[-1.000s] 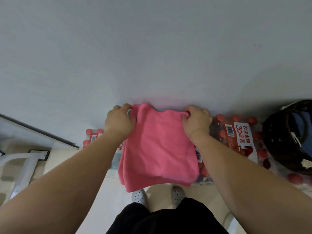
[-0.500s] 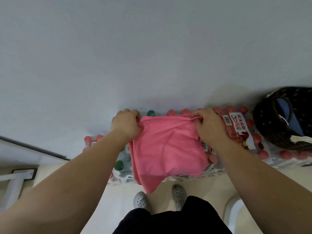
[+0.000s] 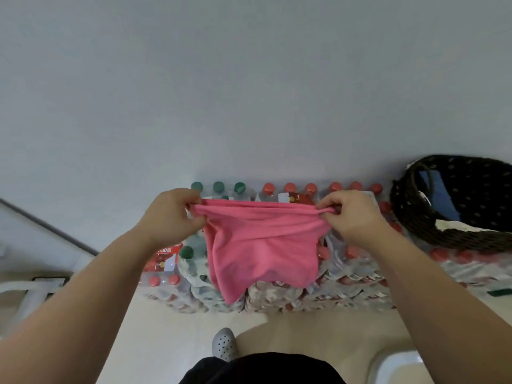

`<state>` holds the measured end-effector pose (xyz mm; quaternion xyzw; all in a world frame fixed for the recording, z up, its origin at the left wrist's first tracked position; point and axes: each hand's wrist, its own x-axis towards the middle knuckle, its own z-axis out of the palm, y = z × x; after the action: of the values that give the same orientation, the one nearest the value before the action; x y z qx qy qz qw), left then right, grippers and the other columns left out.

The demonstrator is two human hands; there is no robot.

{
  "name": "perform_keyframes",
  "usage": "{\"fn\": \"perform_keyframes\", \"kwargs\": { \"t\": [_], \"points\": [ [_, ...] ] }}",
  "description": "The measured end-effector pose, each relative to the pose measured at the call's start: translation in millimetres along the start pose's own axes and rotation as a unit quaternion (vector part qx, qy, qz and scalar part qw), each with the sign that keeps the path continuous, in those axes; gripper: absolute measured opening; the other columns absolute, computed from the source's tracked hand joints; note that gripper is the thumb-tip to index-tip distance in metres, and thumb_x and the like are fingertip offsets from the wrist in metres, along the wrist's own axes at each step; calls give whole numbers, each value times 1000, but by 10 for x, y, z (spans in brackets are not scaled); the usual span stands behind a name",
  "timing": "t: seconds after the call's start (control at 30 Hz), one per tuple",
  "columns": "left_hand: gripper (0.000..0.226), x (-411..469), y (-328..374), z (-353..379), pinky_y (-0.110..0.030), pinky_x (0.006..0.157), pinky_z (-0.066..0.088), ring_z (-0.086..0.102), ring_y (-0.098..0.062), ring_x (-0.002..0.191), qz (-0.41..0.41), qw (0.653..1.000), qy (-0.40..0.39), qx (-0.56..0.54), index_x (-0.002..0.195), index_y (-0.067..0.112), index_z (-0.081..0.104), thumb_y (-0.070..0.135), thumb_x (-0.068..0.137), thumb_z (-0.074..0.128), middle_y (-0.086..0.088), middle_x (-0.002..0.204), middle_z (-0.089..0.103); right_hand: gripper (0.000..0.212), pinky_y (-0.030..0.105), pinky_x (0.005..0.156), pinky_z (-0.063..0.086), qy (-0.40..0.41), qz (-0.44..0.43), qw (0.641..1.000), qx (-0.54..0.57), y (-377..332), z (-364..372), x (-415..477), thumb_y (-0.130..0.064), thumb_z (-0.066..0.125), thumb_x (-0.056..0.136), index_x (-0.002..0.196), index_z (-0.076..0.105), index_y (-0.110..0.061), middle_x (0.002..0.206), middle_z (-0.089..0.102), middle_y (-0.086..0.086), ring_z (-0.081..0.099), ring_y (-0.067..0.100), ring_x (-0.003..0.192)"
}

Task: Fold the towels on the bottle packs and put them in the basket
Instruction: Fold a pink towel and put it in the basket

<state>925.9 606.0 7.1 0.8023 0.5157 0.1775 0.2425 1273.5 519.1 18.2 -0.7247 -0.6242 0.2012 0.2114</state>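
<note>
The folding step is in hand. The left hand and the right hand are held apart, each pinching one end of the top edge of the pink towel and pulling that edge taut between them. The towel looks already doubled; it hangs from the hands, and its lower part droops in front of the bottle packs, with one corner hanging lower than the rest. The dark woven basket sits on the packs just to the right, with a blue cloth inside. Next, the towel probably needs laying flat on the packs and folding over once more, with the loose corner squared up, before it is carried right to the basket.
</note>
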Motion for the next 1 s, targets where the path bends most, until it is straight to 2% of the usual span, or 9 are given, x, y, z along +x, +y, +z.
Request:
{"fn": "perform_keyframes", "kwargs": {
  "t": [0.1,0.2,0.33,0.47,0.67,0.8,0.9,0.93,1.0],
  "points": [
    [8,-219,270,-138,-30,70,51,62,-15,75,-12,999,6,-46,74,20,68,12,76,69,3,77,67,18,22,80,45,-27,-14,999,-20,23,-285,-172,-9,73,83,94,77,-23,86,67,-14,63,6,84],
    [7,-386,579,-244,-37,67,51,61,-22,67,-18,992,17,-121,73,11,68,5,74,67,-7,71,67,24,11,68,42,-28,-42,999,-3,26,-570,-375,-5,67,85,90,75,-27,85,67,-18,60,-3,77],
    [9,-564,874,-290,-31,62,41,48,-17,58,-30,986,40,-159,71,6,62,-2,75,66,-21,68,60,29,9,55,44,-46,-38,994,87,28,-857,-623,2,61,86,84,74,-24,79,69,-7,59,-5,66],
    [10,-724,985,-259,-30,63,40,44,-16,57,-40,991,8,-124,69,12,59,8,65,68,-7,60,55,24,11,50,43,-45,-13,994,100,79,-904,-747,-1,66,83,79,74,-24,80,69,-4,61,6,66],
    [29,-920,1189,-330,-26,56,37,40,-9,53,-1,1000,-10,19,59,19,53,-2,67,72,9,54,50,25,16,56,41,-119,-63,988,-70,16,-995,-893,-6,73,75,69,70,-30,75,66,-12,62,6,70],
    [27,-944,1079,-356,-25,53,34,38,-9,52,-43,999,-14,24,59,16,54,0,67,74,9,52,46,30,27,62,53,-153,-54,986,-33,-6,-1030,-854,-8,79,75,88,68,-32,81,68,-6,64,9,69],
    [24,-907,941,-253,-25,55,37,42,-9,53,-73,996,-8,51,63,17,56,4,68,75,9,54,51,43,24,62,51,-204,-33,978,-30,9,-895,-754,-9,76,79,107,61,-39,91,68,-5,64,5,71],
    [23,-887,908,-209,-26,57,41,48,-8,56,-83,994,-8,65,67,22,58,5,68,74,10,56,57,35,23,62,51,-214,-32,975,-49,18,-813,-712,-10,75,81,103,66,-36,91,68,-7,65,4,72],
    [27,-829,823,-109,-27,63,48,61,-11,68,-113,991,-15,73,82,30,62,7,71,69,10,67,67,20,22,53,49,-228,-19,971,-63,28,-616,-634,-9,70,84,78,70,-28,79,69,-6,65,7,63]
  ]
}}
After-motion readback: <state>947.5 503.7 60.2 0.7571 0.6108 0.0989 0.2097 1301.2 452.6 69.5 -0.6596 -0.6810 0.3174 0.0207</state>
